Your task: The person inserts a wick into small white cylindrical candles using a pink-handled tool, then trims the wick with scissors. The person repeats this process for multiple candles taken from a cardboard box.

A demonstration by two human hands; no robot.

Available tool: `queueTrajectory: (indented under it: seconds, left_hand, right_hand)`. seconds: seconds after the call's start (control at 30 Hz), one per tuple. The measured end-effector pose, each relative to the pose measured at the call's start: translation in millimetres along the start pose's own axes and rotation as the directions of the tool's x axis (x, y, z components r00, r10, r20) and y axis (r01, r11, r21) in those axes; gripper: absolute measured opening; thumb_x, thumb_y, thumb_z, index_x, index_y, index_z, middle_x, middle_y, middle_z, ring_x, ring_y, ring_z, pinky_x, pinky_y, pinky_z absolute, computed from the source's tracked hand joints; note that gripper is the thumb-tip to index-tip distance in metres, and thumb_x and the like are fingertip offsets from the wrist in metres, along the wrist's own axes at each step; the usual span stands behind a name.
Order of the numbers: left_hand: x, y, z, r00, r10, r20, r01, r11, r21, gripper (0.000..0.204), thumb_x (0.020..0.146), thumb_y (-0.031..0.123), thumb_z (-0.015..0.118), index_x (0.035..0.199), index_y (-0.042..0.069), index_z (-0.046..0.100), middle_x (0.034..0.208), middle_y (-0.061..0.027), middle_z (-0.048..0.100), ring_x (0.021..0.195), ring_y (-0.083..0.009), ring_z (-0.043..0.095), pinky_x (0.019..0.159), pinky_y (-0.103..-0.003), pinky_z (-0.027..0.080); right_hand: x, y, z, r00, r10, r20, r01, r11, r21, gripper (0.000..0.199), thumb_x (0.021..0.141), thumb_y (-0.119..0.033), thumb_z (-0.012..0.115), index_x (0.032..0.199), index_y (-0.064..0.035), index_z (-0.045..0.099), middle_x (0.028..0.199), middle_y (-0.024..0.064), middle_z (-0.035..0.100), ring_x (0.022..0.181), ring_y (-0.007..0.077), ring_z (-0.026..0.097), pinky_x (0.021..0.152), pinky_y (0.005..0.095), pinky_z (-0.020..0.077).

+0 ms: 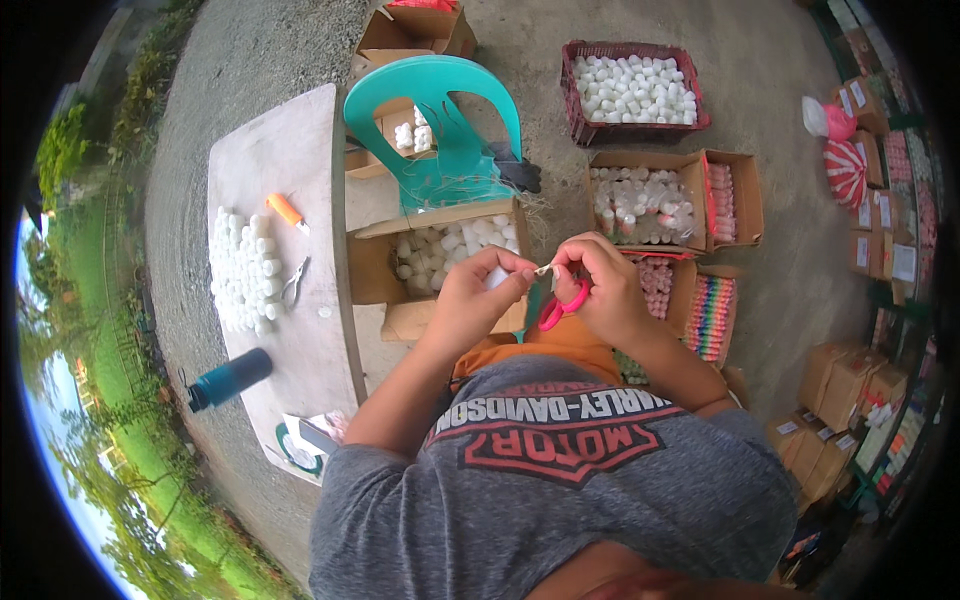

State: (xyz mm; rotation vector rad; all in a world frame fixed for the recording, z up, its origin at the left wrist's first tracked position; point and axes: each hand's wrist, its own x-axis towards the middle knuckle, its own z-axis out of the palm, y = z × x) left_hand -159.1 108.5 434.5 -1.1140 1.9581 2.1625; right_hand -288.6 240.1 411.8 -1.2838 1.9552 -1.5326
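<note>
Left hand [470,300] pinches a small white piece [497,278] above the box [372,268] of white pieces. Right hand [600,290] grips pink scissors [562,303], fingers closed, seemingly pinching the piece's tip; tabletop [270,160] lies leftward.

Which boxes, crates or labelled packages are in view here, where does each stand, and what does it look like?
Open brown cardboard box: beyond the hands, holds white pieces.
Dark red plastic crate: top centre, holds white pieces.
Two-part brown cardboard box: right of centre.
Stacked brown cartons with pale labels: far right.
</note>
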Motion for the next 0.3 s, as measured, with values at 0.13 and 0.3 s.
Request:
queueTrajectory:
  seconds: [0.13,0.3]
  left_hand:
    - [-6,18,34,0.999,0.006,-0.048,-0.005,1.0,0.008,0.015,0.086,0.016,0.064,0.091,0.001,0.063,0.079,0.0009,0.06,0.072,-0.0035,0.052,0.062,-0.019,0.042]
    - [3,26,50,0.99,0.143,0.009,-0.141,0.965,0.22,0.018,0.087,0.021,0.064,0.094,0.004,0.063,0.082,0.0,0.062,0.076,-0.0073,0.055,0.067,-0.021,0.042]
  right_hand:
    - [-12,-3,-37,0.999,0.02,-0.031,-0.019,1.0,0.014,0.015,0.078,0.004,0.062,0.088,-0.0009,0.053,0.086,0.0092,0.058,0.074,0.0175,0.062,0.065,0.0277,0.0514]
    - [-15,-16,-68,0.999,0.035,0.017,-0.038,0.972,0.232,0.038,0.08,-0.003,0.068,0.116,-0.0036,0.056,0.105,0.0121,0.059,0.087,0.0201,0.064,0.07,0.0275,0.0522]
